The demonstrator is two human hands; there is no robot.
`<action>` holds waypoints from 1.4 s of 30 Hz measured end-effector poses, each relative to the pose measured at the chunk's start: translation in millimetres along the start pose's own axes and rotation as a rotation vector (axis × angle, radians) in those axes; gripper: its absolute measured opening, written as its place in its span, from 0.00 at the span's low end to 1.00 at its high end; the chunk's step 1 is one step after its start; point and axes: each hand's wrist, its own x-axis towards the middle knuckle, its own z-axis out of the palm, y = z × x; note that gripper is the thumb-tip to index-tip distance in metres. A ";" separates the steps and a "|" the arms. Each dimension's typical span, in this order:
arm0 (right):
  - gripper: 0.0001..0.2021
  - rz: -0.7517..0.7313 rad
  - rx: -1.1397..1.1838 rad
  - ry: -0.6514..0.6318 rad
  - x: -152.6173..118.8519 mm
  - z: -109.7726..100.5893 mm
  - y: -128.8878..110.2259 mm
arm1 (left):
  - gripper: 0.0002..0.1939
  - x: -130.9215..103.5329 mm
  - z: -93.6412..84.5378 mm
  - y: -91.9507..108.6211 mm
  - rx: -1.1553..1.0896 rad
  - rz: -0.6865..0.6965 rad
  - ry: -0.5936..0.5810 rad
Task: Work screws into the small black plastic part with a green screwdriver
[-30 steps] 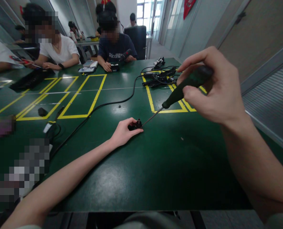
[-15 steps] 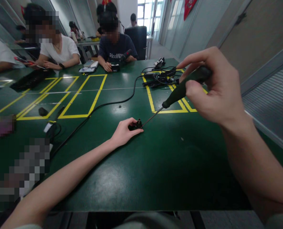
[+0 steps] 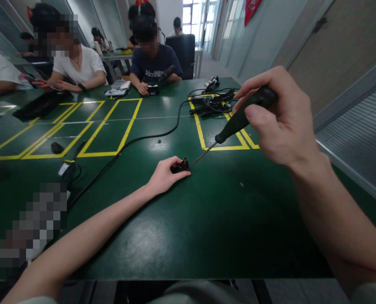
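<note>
My left hand [image 3: 165,176] rests on the green table [image 3: 188,236], its thumb and fingers closed around a small black part [image 3: 184,164]. A short metal cylinder sticks up from that part; its exact kind is too small to tell. Held in my right hand [image 3: 279,118] is a screwdriver [image 3: 235,124] with a dark green handle, slanting down to the left. Its thin metal tip meets the right side of the black part, close to my left fingertips. My right fingers wrap the upper end of the handle.
A black cable [image 3: 137,138] runs across the table to a heap of black parts [image 3: 211,103] at the back. Yellow tape [image 3: 99,155] marks rectangles. A black plug [image 3: 57,147] lies left. Across the table a person [image 3: 156,63] in a dark shirt works beside another in white.
My right hand has shifted slightly left and rolled a little around the screwdriver handle. The tip and my left hand stay in place. A purple blurred shape at the left edge is gone.
</note>
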 end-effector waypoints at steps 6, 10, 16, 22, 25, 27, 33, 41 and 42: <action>0.09 0.033 -0.110 0.005 0.4 -2.2 -1.6 | 0.12 -0.3 0.0 -1.1 -0.001 0.002 -0.001; 0.20 0.015 -0.037 -0.005 -0.1 -1.1 -1.1 | 0.12 -0.1 -0.4 0.0 -0.007 -0.002 0.001; 0.09 0.038 -0.084 0.091 0.3 2.5 1.0 | 0.11 -0.1 -0.9 2.0 -0.002 -0.012 -0.008; 0.10 0.031 -0.003 -0.011 -1.1 1.6 1.2 | 0.11 -0.2 0.0 1.7 -0.001 -0.003 0.004; 0.12 0.045 -0.099 0.027 -1.0 1.5 -0.9 | 0.11 -0.3 0.2 0.6 -0.003 -0.003 -0.002; 0.11 0.047 -0.138 0.019 -0.7 1.1 -1.6 | 0.12 -0.4 0.2 0.1 0.000 -0.004 -0.003; 0.12 -0.017 -0.009 0.005 -0.9 2.2 -1.3 | 0.11 -0.4 -0.4 3.3 0.018 -0.005 0.001; 0.12 0.047 0.014 0.020 -1.0 4.7 -1.0 | 0.13 -0.8 0.6 8.4 0.060 -0.014 0.011; 0.12 0.039 0.041 0.011 -0.7 4.7 -1.0 | 0.13 -0.8 1.0 8.4 0.059 -0.015 0.015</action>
